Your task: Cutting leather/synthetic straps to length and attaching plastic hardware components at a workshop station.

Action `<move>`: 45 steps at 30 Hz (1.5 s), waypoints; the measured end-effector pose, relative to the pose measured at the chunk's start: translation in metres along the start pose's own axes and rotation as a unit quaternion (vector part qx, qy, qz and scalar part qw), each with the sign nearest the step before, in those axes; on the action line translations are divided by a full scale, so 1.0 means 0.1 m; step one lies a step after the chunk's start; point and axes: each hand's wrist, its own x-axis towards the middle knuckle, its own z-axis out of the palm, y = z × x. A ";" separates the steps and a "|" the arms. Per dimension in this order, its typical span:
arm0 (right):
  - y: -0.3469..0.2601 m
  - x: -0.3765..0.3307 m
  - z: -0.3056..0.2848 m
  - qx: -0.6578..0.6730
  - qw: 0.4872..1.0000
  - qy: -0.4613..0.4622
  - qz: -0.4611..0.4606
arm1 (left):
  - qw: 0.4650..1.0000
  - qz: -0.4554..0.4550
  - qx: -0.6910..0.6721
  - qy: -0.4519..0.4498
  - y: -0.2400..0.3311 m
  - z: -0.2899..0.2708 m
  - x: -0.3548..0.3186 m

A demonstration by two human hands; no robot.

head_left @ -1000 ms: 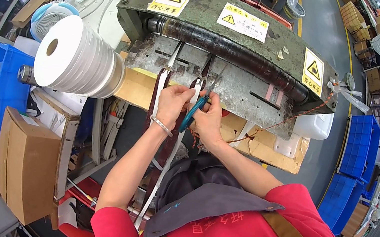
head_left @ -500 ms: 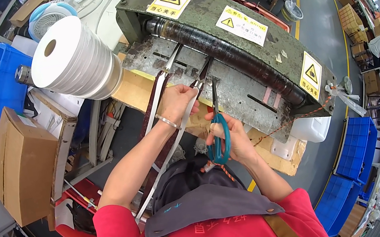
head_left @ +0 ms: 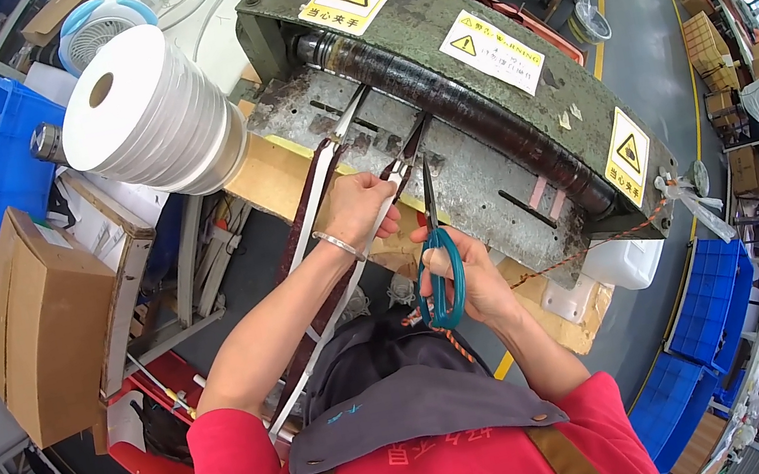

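Scissors: glossy teal plastic grips, bare metal blades. Behind them machine: worn, rough matt metal. Tape roll left of it: smooth white.

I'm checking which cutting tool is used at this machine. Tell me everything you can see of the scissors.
The scissors have teal loop handles and dark, narrow metal blades. The right hand grips them through the handles, blades pointing up and away towards the machine's grey plate. The blades look nearly closed, their tips beside the strip ends held by the left hand. An orange cord hangs near the handles.
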 end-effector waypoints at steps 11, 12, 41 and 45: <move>0.03 0.05 -0.04 -0.018 1.000 0.008 -0.011 | 0.999 0.011 -0.033 0.015 0.07 0.09 0.04; 0.02 0.05 -0.04 -0.017 1.000 0.008 -0.012 | 0.999 0.011 -0.032 0.015 0.06 0.09 0.03; -0.74 0.28 0.22 0.059 0.984 0.063 0.157 | 0.992 0.038 -0.113 -0.052 -0.15 -0.05 0.18; -0.82 0.29 0.26 0.054 0.980 0.061 0.180 | 0.992 0.041 -0.107 -0.054 -0.14 -0.05 0.17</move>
